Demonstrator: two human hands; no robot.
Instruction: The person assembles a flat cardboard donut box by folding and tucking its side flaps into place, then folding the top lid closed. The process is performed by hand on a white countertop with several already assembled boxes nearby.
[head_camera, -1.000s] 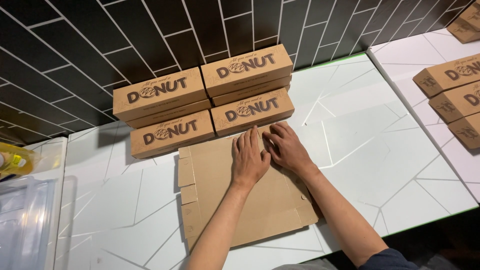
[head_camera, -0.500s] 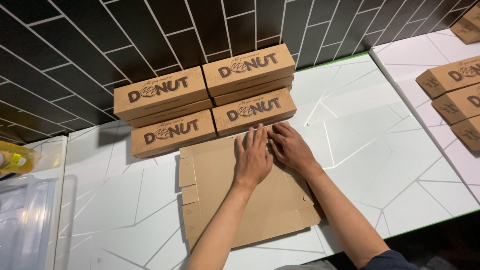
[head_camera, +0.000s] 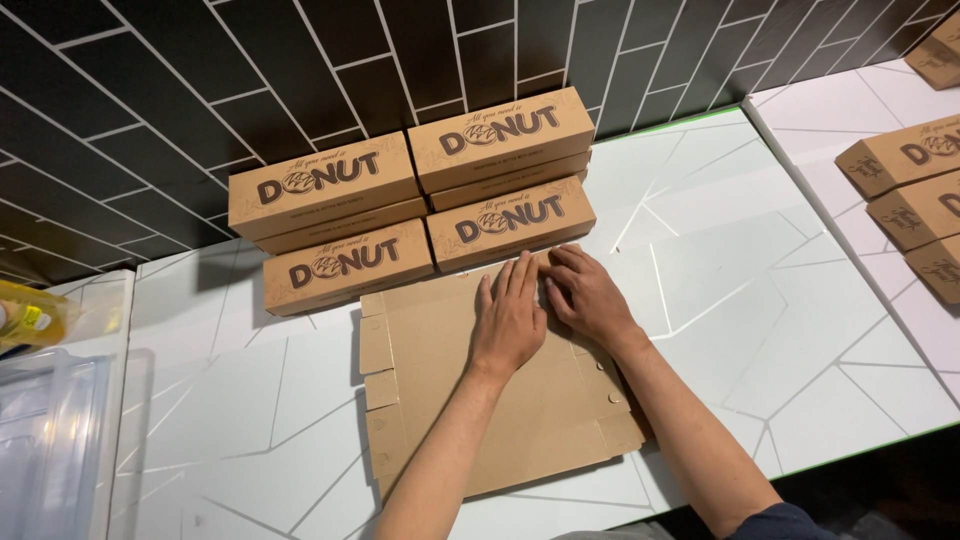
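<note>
A flat, unfolded brown cardboard box blank (head_camera: 440, 400) lies on the white marble-patterned counter (head_camera: 760, 320). My left hand (head_camera: 508, 318) rests palm down on the blank's upper middle, fingers together and pointing away from me. My right hand (head_camera: 585, 293) presses on the blank's far right edge, fingers curled at the fold, right beside the left hand. Neither hand holds anything up. Just beyond the blank stand several assembled brown cardboard boxes (head_camera: 420, 200) with printed lids, stacked two high in two columns against the wall.
A black tiled wall (head_camera: 300, 80) backs the counter. More brown boxes (head_camera: 915, 200) sit on the adjoining counter at right. A clear plastic bin (head_camera: 50, 450) and a yellow packet (head_camera: 30, 315) are at the far left. The counter's front edge is near my body.
Both hands stayed pressed on the blank, shifting slightly toward its far edge. The boxes have not moved.
</note>
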